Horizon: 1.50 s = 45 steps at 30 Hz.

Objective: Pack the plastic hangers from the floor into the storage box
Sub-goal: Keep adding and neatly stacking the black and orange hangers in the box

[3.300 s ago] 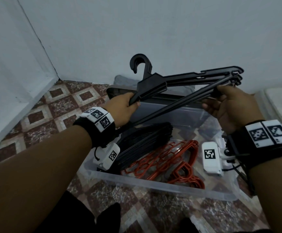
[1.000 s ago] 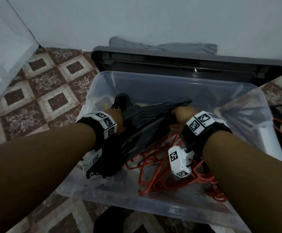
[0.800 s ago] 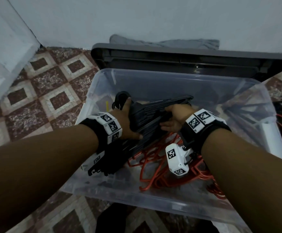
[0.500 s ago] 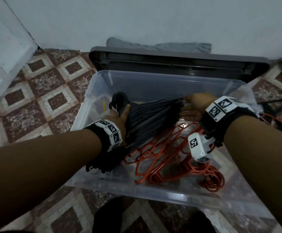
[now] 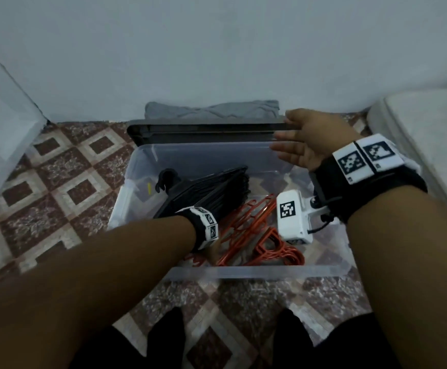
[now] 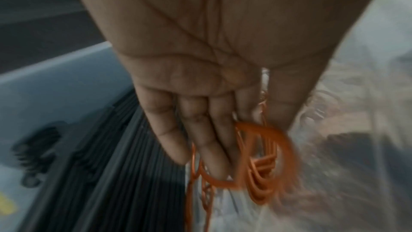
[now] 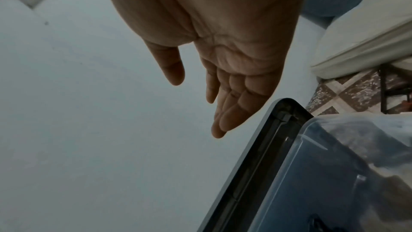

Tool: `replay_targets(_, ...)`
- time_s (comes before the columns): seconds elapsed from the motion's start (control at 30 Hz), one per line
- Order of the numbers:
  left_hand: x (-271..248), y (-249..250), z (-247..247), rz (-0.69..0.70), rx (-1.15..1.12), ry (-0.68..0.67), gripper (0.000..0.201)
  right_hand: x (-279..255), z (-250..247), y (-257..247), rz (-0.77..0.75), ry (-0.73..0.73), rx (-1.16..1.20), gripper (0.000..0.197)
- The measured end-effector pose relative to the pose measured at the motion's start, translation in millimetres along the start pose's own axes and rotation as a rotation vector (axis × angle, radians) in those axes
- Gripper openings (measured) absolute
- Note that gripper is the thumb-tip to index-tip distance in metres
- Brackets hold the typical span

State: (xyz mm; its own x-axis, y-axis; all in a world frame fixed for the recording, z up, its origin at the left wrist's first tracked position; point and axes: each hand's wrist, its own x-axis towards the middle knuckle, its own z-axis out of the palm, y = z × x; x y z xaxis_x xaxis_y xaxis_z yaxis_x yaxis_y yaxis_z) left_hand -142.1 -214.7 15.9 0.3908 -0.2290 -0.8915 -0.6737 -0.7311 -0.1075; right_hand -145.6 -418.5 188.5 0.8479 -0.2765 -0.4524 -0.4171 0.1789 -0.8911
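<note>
The clear storage box (image 5: 243, 271) stands on the tiled floor. Inside it a stack of black hangers (image 5: 209, 190) lies at the left and a tangle of orange hangers (image 5: 254, 230) in the middle. My left hand (image 5: 213, 255) is down in the box, mostly hidden behind its wristband. In the left wrist view, my left hand (image 6: 234, 138) has straight fingers touching the blurred orange hangers (image 6: 260, 165), beside the black hangers (image 6: 111, 165). My right hand (image 5: 291, 134) hovers empty, fingers spread, over the box's far right corner, next to the black lid (image 5: 203, 131).
The black lid (image 7: 267, 147) leans on the wall behind the box (image 7: 334, 165), with a folded grey cloth (image 5: 211, 109) behind it. A white cushion (image 5: 424, 134) lies at the right, a white ledge (image 5: 4, 123) at the left. My dark-clothed legs (image 5: 163, 342) are at the near side.
Both hands lowered the black hangers into the box and let go. The right hand then rose to the far right corner; the left hand moved onto the orange hangers.
</note>
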Motion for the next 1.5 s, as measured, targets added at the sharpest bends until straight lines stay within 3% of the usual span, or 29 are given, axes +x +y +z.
replay_targets(0.13, -10.0, -4.3, 0.3, -0.002, 0.125, 0.103, 0.041, -18.0, -19.8, 6.6, -0.062, 0.010, 0.069, 0.027)
replay_targets(0.23, -46.6, -6.2, -22.0, -0.051, -0.067, 0.346, 0.017, -16.9, -21.7, 7.1, -0.083, 0.050, -0.053, 0.023)
replay_targets(0.3, -77.9, -20.5, -42.9, -0.057, -0.173, 0.463, 0.020, -15.2, -16.9, 2.3, -0.112, 0.029, -0.092, 0.021)
replay_targets(0.37, -113.9, -35.4, -58.3, -0.043, -0.323, 0.658, 0.030, -18.4, -11.5, 1.3, -0.096, -0.017, -0.113, 0.015)
replay_targets(0.47, -153.2, -50.5, -67.4, -0.023, -0.600, 1.003, 0.024, -26.5, -4.3, 4.4, -0.124, -0.072, -0.189, 0.012)
replay_targets(0.57, -166.9, -55.0, -59.3, 0.075, -1.118, 1.173, 0.018, -37.0, -0.5, 9.4, -0.232, -0.122, -0.362, 0.014)
replay_targets(0.67, -162.2, -66.5, -54.3, 0.142, -1.417, 1.263, 0.016, -43.0, -0.5, 15.7, -0.309, -0.228, -0.635, 0.023)
replay_targets(0.8, -158.0, -85.1, -62.6, 0.234, -1.836, 1.266, 0.019, -48.7, 2.0, 16.3, -0.301, -0.481, -0.938, 0.027)
replay_targets(0.9, -156.3, -92.8, -64.0, 0.224, -2.130, 1.269, 0.016, -50.6, 6.5, 13.3, -0.347, -0.556, -1.084, 0.025)
replay_targets(1.07, -153.0, -100.5, -59.6, 0.184, -2.402, 1.153, 0.018, -48.8, 7.2, 6.0, -0.488, -0.490, -1.088, 0.024)
replay_targets(1.2, -146.5, -97.3, -53.2, 0.318, -2.503, 1.021, 0.031, -44.3, -4.1, -0.8, -0.642, -0.307, -1.084, 0.018)
replay_targets(1.27, -137.6, -91.2, -51.6, 0.293, -2.417, 0.948, 0.040, -38.9, -13.6, -5.2, -0.665, -0.138, -0.987, 0.024)
replay_targets(1.37, -113.7, -74.9, -48.4, 0.037, -2.139, 0.760, 0.027, -32.5, -30.3, -10.1, -0.607, 0.011, -0.780, 0.031)
replay_targets(1.43, -91.5, -62.8, -45.9, -0.124, -1.858, 0.586, 0.021, -29.4, -39.6, -11.5, -0.589, 0.051, -0.717, 0.031)
replay_targets(1.5, -66.2, -49.4, -47.3, -0.175, -1.464, 0.459, 0.024, -26.8, -45.5, -13.5, -0.604, 0.090, -0.712, 0.028)
